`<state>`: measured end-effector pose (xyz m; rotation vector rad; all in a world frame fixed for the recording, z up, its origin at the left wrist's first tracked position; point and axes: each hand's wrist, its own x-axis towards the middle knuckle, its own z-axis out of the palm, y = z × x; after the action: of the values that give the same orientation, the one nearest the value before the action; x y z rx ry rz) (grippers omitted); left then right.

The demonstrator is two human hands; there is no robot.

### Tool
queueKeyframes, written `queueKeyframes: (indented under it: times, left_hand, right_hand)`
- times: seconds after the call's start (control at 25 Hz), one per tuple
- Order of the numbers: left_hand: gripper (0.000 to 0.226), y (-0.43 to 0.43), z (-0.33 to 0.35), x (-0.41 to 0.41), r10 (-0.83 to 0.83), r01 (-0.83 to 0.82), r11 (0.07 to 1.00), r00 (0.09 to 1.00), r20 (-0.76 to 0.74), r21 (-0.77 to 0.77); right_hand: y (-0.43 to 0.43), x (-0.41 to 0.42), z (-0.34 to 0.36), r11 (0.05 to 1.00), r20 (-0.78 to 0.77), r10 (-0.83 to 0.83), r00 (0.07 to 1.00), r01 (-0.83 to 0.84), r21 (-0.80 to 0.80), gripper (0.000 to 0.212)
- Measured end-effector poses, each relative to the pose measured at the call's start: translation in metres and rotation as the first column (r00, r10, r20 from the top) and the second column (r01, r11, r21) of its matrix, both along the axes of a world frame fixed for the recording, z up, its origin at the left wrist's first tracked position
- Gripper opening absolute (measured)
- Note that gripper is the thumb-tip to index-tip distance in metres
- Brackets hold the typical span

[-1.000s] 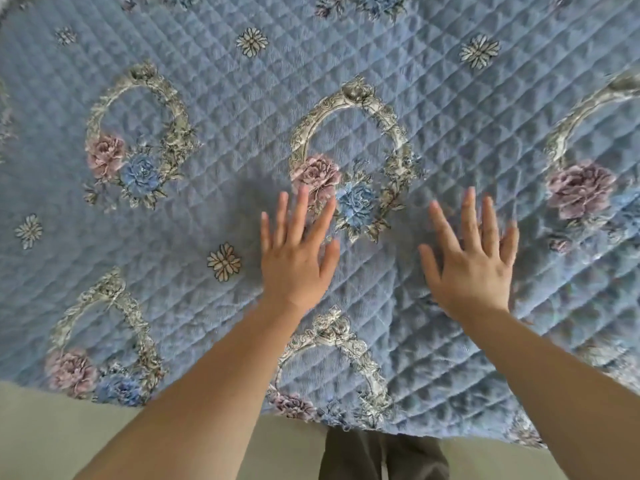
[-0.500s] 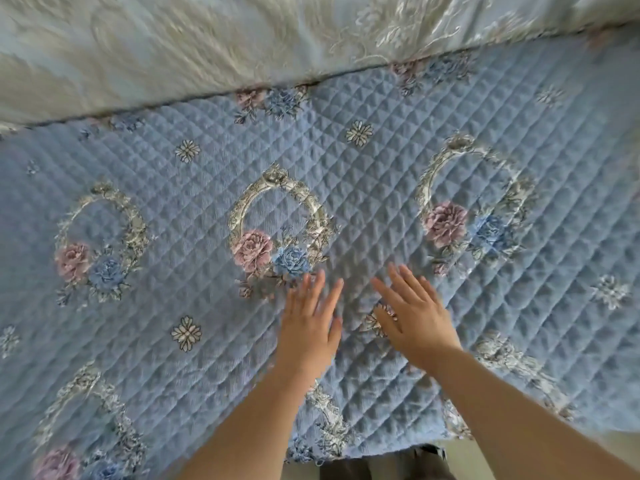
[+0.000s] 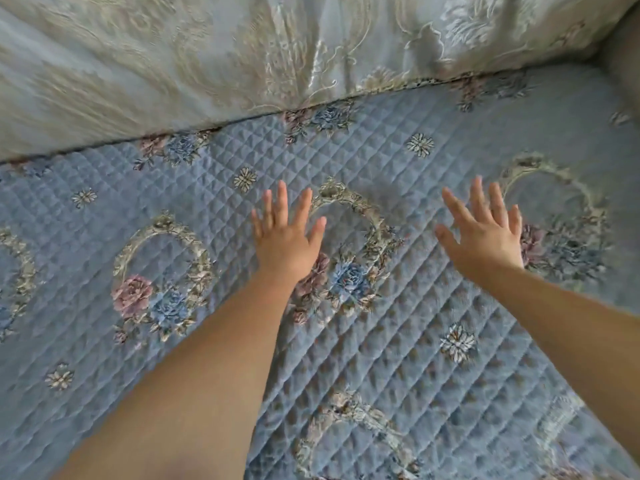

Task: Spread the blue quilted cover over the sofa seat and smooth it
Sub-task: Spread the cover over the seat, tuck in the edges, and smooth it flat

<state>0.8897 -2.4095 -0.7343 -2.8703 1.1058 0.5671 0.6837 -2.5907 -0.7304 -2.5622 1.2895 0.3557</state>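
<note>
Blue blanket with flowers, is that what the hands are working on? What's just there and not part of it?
Part of the job:
blue quilted cover
left hand
right hand
sofa seat, hidden under the cover

Just there:
pale embroidered back cushion

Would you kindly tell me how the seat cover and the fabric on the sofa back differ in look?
The seat cover is blue, diamond-quilted and matte, printed with pink and blue roses in oval wreaths; the back fabric is paler, shiny and unquilted, with cream swirling leaf motifs. The cover lies flat; the back fabric shows folds. Both are bluish florals.
</note>
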Motion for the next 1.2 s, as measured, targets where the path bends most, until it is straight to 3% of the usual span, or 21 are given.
queueKeyframes:
  times: [0.2,0.32,0.48,0.6,0.8,0.96,1.04,1.2]
  left_hand:
    - [0.062,-0.067,-0.066,-0.023,0.037,-0.037,0.999,0.999,0.006,-0.030]
    - [0.060,-0.065,-0.096,-0.038,0.087,-0.063,0.987,0.983,0.162,-0.148]
    - [0.056,-0.045,-0.088,-0.097,0.157,-0.139,0.963,0.986,0.063,-0.231]
    - [0.058,-0.019,-0.089,-0.148,0.058,-0.043,0.980,0.996,0.068,-0.195]
    - [0.059,-0.017,-0.109,-0.135,-0.020,0.040,0.985,0.993,0.118,-0.169]
    - [0.059,0.015,-0.087,-0.133,-0.223,0.232,0.970,0.968,0.117,-0.072]
    - [0.059,0.044,-0.078,-0.138,-0.149,0.155,0.987,0.983,0.104,-0.044]
    - [0.060,0.084,-0.084,-0.174,0.165,-0.158,0.985,0.981,0.101,-0.070]
  right_hand:
    - [-0.057,0.006,-0.060,0.999,-0.031,0.049,0.998,-0.049,-0.015,0.061]
    - [-0.042,-0.002,-0.091,0.995,0.136,0.053,0.989,-0.040,-0.094,0.058]
    - [-0.004,-0.029,-0.081,0.998,0.176,-0.026,0.984,0.035,-0.052,0.059]
    - [0.028,-0.057,-0.082,0.996,0.127,0.056,0.990,-0.046,-0.079,0.061]
    - [0.019,-0.057,-0.104,0.993,0.127,0.104,0.986,-0.095,-0.075,0.061]
    - [0.016,-0.090,-0.080,0.963,0.021,0.256,0.966,-0.253,-0.089,0.060]
    - [0.021,-0.125,-0.068,0.987,-0.027,0.142,0.990,-0.143,-0.066,0.059]
    - [0.048,-0.176,-0.073,0.995,0.006,-0.074,0.997,0.074,-0.074,0.060]
